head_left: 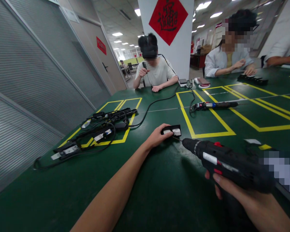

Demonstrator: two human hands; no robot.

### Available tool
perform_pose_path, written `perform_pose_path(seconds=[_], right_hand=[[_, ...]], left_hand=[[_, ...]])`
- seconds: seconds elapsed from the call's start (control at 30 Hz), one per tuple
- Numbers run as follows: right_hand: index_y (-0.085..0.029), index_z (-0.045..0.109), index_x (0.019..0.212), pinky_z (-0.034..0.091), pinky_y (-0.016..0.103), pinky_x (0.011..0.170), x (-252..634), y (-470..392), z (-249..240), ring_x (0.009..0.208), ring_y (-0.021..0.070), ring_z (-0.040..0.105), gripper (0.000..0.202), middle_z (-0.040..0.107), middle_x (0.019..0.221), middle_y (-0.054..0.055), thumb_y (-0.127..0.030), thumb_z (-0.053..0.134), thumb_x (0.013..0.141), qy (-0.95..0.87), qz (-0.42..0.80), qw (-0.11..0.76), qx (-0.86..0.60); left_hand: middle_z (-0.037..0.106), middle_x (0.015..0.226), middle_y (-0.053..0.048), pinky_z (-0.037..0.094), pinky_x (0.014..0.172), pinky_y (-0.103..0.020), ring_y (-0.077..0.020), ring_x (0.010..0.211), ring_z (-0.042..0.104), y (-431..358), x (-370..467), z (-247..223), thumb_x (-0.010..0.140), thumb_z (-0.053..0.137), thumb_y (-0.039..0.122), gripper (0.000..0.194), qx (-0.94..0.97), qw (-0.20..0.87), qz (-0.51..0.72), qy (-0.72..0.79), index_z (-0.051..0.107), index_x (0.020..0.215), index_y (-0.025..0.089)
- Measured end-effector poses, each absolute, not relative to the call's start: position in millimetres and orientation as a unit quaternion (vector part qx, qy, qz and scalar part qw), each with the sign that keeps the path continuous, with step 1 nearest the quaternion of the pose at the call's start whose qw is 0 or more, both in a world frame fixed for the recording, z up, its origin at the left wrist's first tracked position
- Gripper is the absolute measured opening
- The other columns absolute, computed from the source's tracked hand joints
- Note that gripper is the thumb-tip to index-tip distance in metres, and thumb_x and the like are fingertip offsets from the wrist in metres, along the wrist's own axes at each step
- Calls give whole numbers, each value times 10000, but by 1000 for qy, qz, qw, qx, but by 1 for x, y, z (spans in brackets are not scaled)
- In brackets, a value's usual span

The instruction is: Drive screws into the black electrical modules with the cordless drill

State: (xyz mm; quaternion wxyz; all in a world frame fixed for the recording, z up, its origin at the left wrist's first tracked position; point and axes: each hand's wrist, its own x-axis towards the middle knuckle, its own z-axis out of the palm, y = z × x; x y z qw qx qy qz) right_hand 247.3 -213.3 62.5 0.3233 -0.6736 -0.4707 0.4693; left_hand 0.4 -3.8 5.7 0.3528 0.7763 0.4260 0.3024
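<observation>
left hand (pixel 160 133): fingers clamped on black casing (pixel 174 128) with white inserts (pixel 176 132)
right hand (pixel 241 195): fingers wrapped around black power drill (pixel 222 159)
drill bit (pixel 177 138): beside casing, contact unclear
black casing: on green table (pixel 164 193)

I see, from afar, a green surface (pixel 164 199) bearing yellow tape outlines (pixel 214 134), corded black devices (pixel 120 125) and a blue-banded tool (pixel 222 105).

An office — rows of ceiling lights (pixel 117 34), glass partition (pixel 38 61), green worktable (pixel 60 187).
</observation>
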Motion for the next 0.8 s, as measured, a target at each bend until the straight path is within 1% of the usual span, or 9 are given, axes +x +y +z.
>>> perform_pose_path(seconds=[0.07, 0.13, 0.27, 0.4, 0.53, 0.67, 0.73, 0.8], right_hand=[[-263, 697, 599, 488, 367, 883, 247, -215, 63, 987, 296, 658, 451, 772, 891, 44, -668, 539, 718, -466, 463, 324, -681], [-267, 716, 628, 507, 336, 860, 248, -214, 61, 940, 278, 675, 448, 771, 851, 38, -670, 542, 716, -471, 467, 316, -678], [-275, 725, 615, 519, 265, 856, 253, -211, 57, 1014, 265, 660, 449, 770, 958, 28, -679, 552, 706, -496, 464, 293, -672], [-271, 746, 658, 525, 280, 855, 257, -210, 54, 984, 265, 670, 457, 772, 917, 40, -672, 539, 728, -496, 462, 301, -671], [-278, 762, 722, 518, 292, 865, 255, -211, 56, 953, 258, 677, 466, 770, 888, 35, -688, 543, 714, -492, 473, 308, -663], [-273, 708, 595, 536, 311, 794, 246, -214, 65, 900, 273, 686, 470, 774, 854, 37, -695, 530, 703, -479, 441, 323, -687], [-273, 695, 561, 532, 321, 803, 243, -215, 68, 854, 269, 694, 469, 776, 818, 34, -692, 532, 694, -472, 427, 337, -694], [-276, 702, 544, 529, 330, 827, 244, -215, 68, 852, 271, 700, 485, 780, 825, 35, -711, 531, 674, -478, 433, 329, -690]], left_hand=[[632, 1088, -57, 471, 875, -330, -210, 952, 606, -4, 1, 6, 783, 583, 488, 493, 777, 355, 300, 425, 540, 1166, 180], [630, 1096, -60, 470, 877, -329, -210, 953, 606, -4, 1, 7, 785, 582, 484, 488, 777, 355, 301, 424, 542, 1164, 179], [629, 1097, -58, 468, 884, -332, -214, 963, 603, -4, 1, 7, 783, 584, 484, 477, 778, 350, 303, 424, 549, 1154, 186], [633, 1087, -56, 473, 876, -334, -215, 956, 605, -5, 1, 7, 781, 582, 492, 483, 777, 349, 301, 428, 550, 1155, 189], [631, 1098, -58, 474, 879, -334, -215, 955, 608, -5, 1, 9, 782, 579, 481, 478, 778, 348, 295, 432, 548, 1159, 188], [629, 1107, -60, 476, 878, -332, -217, 962, 607, -6, 1, 10, 783, 576, 483, 485, 778, 344, 292, 438, 545, 1166, 188], [626, 1111, -60, 474, 883, -332, -219, 973, 604, -6, 1, 10, 786, 575, 486, 484, 779, 344, 291, 435, 544, 1167, 190], [625, 1111, -60, 470, 890, -331, -218, 982, 601, -6, 0, 9, 789, 575, 487, 481, 781, 345, 294, 430, 543, 1167, 193]])
